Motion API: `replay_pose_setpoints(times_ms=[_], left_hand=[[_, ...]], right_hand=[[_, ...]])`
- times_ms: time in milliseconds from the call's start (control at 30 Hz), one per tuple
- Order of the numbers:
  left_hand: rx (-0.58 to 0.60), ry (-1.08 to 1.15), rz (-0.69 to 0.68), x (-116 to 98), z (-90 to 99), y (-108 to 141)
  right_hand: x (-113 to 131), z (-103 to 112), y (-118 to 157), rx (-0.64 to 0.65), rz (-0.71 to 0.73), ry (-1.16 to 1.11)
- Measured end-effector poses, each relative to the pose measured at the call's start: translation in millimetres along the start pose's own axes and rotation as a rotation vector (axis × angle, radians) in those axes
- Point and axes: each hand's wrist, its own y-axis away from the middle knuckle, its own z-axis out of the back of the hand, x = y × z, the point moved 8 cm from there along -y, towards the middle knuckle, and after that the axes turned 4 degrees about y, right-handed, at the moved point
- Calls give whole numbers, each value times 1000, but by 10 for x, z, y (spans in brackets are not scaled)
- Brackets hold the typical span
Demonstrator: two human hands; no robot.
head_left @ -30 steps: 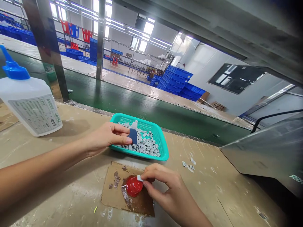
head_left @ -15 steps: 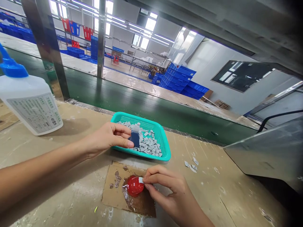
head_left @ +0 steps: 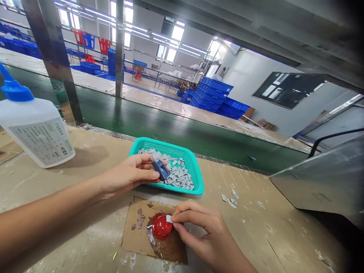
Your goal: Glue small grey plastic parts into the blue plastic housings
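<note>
My left hand (head_left: 139, 171) pinches a dark blue plastic part (head_left: 161, 169) with a pale translucent end, held above the near left side of a turquoise basket (head_left: 199, 178). Small grey-white pieces (head_left: 182, 177) fill much of that basket. Between the thumb and fingers of my right hand (head_left: 199, 227) is a small white piece (head_left: 169, 218). Its free end touches the right side of a shiny red cap-like object (head_left: 161, 226). The red object sits on a stained, wet-looking cardboard square (head_left: 133, 237).
A white bottle with a blue nozzle (head_left: 42, 132) stands at the left. Several loose grey-white pieces (head_left: 233, 199) lie right of the basket. Behind the bench runs a green belt (head_left: 170, 127); a metal panel (head_left: 313, 182) rises at the right. Blue crates (head_left: 212, 93) are stacked beyond.
My left hand has tilted the blue part, so its recessed face now shows. My right hand keeps the white piece at the red object. The view has shifted slightly.
</note>
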Motion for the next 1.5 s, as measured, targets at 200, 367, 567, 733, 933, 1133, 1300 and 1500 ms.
replay_pose_setpoints(times_ms=[200, 367, 567, 733, 933, 1133, 1300, 1500], left_hand=[[-21, -151, 37, 27, -120, 67], [-27, -272, 27, 29, -148, 113], [-65, -262, 29, 31, -160, 133], [-115, -54, -127, -71, -165, 115], [-81, 215, -150, -115, -232, 89], [-204, 185, -155, -262, 11, 41], [-174, 177, -245, -330, 113, 16], [-207, 66, -339, -501, 222, -96]], right_hand=[[206, 374, -191, -91, 21, -74], [228, 502, -395, -251, -28, -156], [225, 360, -416, -251, 4, -141], [356, 260, -312, -212, 100, 103], [360, 121, -392, -127, 120, 47], [-191, 375, -656, -165, -36, 43], [-508, 199, -814, 79, -38, 452], [-522, 184, -889, 54, -36, 494]])
